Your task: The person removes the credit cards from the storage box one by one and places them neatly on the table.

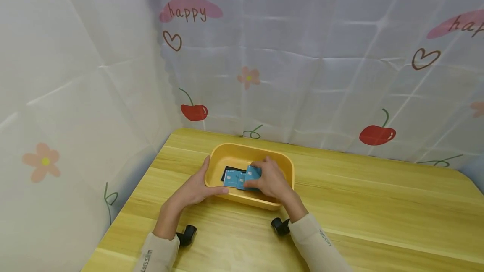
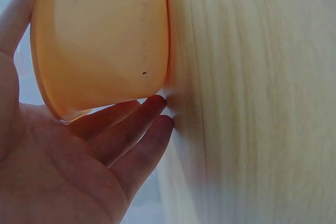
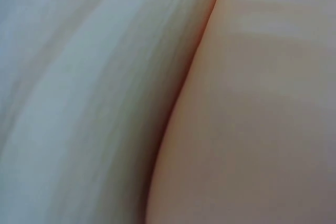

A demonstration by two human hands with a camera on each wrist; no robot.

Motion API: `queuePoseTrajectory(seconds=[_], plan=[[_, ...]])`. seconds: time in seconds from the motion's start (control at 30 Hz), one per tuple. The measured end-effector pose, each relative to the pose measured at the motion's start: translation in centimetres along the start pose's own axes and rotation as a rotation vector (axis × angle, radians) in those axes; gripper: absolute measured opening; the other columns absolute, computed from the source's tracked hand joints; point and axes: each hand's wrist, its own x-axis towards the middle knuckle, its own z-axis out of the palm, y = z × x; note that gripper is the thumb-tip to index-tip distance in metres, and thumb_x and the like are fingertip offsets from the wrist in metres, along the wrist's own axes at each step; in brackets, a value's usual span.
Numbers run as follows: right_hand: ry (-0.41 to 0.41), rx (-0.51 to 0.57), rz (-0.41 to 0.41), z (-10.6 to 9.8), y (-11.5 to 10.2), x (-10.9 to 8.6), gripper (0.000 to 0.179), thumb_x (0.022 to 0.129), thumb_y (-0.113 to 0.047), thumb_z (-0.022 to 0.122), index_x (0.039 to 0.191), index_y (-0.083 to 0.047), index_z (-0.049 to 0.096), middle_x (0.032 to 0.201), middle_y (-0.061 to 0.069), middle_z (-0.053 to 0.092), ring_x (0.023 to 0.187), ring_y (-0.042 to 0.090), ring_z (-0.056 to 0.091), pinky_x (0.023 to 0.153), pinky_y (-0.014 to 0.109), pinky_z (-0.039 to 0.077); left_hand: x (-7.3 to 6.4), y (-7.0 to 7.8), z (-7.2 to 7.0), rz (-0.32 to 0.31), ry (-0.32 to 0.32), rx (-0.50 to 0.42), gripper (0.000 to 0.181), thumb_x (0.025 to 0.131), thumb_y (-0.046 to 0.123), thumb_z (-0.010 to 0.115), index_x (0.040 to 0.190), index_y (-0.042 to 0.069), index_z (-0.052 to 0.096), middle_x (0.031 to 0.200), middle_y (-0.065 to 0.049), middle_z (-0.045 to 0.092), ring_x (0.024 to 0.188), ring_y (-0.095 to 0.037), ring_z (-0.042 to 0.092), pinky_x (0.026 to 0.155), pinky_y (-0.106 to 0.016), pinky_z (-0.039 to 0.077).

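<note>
A yellow plastic tray (image 1: 257, 201) stands on the wooden table. Inside lie a blue chip card (image 1: 231, 176), another blue card (image 1: 240, 183) overlapping it, and a black flat item (image 1: 236, 169) partly hidden beneath them. My right hand (image 1: 271, 179) reaches in over the tray's right side and pinches a blue card (image 1: 251, 172) between thumb and fingers. At the tray's left end my left hand (image 1: 194, 187) rests with its thumb along the front rim. In the left wrist view, its fingers (image 2: 137, 156) extend fairly straight against the tray's outer wall (image 2: 105, 40).
Black wrist devices (image 1: 187, 235) show at both sleeves. Behind and left of the table (image 1: 378, 205) hangs a pale curtain (image 1: 302, 79) printed with cherries, flowers and hearts. The right wrist view is blurred and close against an orange-tan surface (image 3: 252, 129).
</note>
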Motion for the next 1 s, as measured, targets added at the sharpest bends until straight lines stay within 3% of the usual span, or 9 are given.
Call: queuePoseTrajectory(seconds=[0.3,0.5,1.0], plan=[[0.077,0.042,-0.059,-0.1,0.0,-0.3,0.062,0.072,-0.037,0.089,0.120,-0.003,0.071,0.099,0.004,0.052,0.090,0.021,0.041,0.072,0.033,0.038,0.1,0.0,0.1,0.004,-0.003,0.006,0.125,0.077,0.053,0.081,0.159,0.011,-0.003,0.162,-0.017,0.016,0.140,-0.035,0.032,0.110,-0.053,0.030],[0.082,0.074,-0.079,-0.6,-0.3,-1.0,0.061,0.073,-0.035,0.089,0.121,-0.003,0.070,0.097,0.001,0.051,0.092,0.020,0.041,0.073,0.033,0.039,0.0,0.1,0.2,-0.011,0.001,0.014,0.124,0.077,0.053,0.080,0.159,0.012,-0.002,0.162,-0.016,0.016,0.140,-0.035,0.031,0.110,-0.054,0.029],[0.148,0.095,-0.121,-3.1,0.0,-3.1,0.061,0.072,-0.031,0.090,0.120,0.001,0.070,0.097,0.003,0.052,0.093,0.023,0.042,0.073,0.036,0.038,-0.1,0.2,-0.1,-0.015,0.005,0.024,0.125,0.076,0.052,0.081,0.159,0.010,-0.002,0.162,-0.017,0.014,0.141,-0.037,0.029,0.109,-0.055,0.029]])
